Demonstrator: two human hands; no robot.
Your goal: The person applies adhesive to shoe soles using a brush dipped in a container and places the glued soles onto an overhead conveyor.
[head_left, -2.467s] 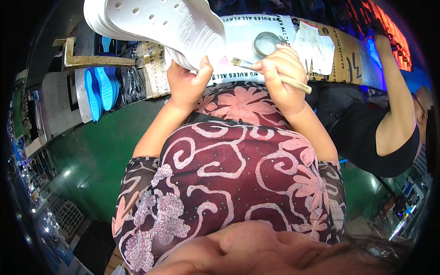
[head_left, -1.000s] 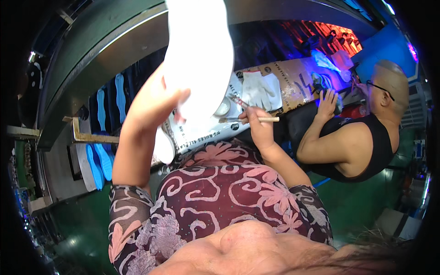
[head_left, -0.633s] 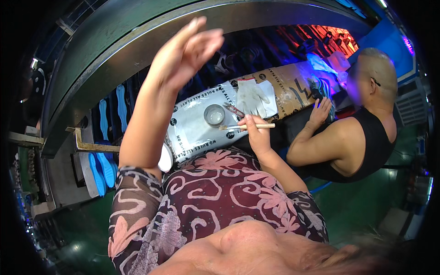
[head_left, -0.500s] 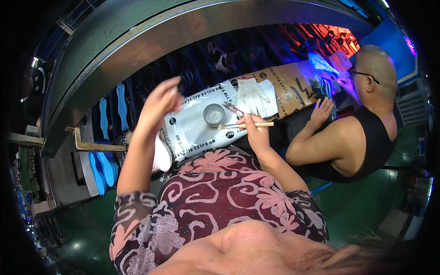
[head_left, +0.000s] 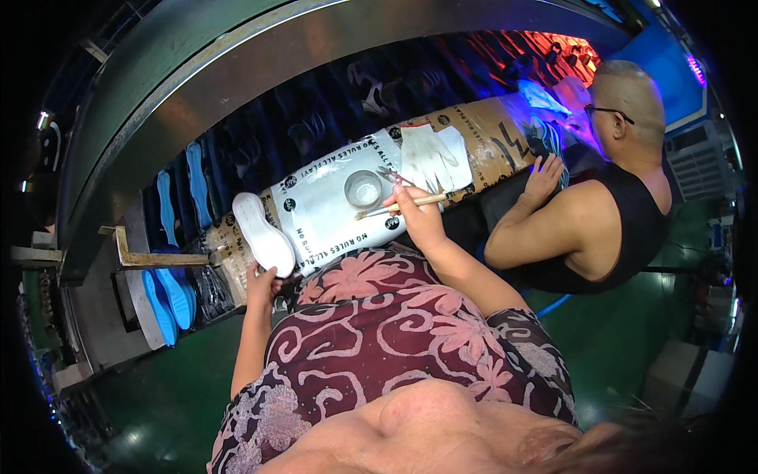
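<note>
A white shoe sole (head_left: 264, 237) lies slantwise at the left end of the padded work surface. My left hand (head_left: 261, 289) is at its near end, with thumb and fingers closed on the edge; part of the grip is hard to see. In my right hand (head_left: 420, 219) is a thin brush (head_left: 430, 201) with a pale wooden handle, its bristles pointing left above the white plastic sheet (head_left: 324, 213). Just beyond the brush stands a round clear glass bowl (head_left: 364, 190) with some clear contents. Red-handled scissors (head_left: 392, 175) lie beside the bowl, partly behind my right hand.
A white glove (head_left: 426, 154) rests past the scissors on cardboard (head_left: 482, 134). Blue soles (head_left: 170, 292) sit on the left, near a metal bracket (head_left: 162, 258). Dark racks of shoe parts run behind, under a metal hood (head_left: 260, 63). A co-worker (head_left: 580, 221) handles a shoe at right.
My left hand has come down from above the sheet to the near end of the white sole. My right hand keeps the brush, which has shifted slightly left and tilted.
</note>
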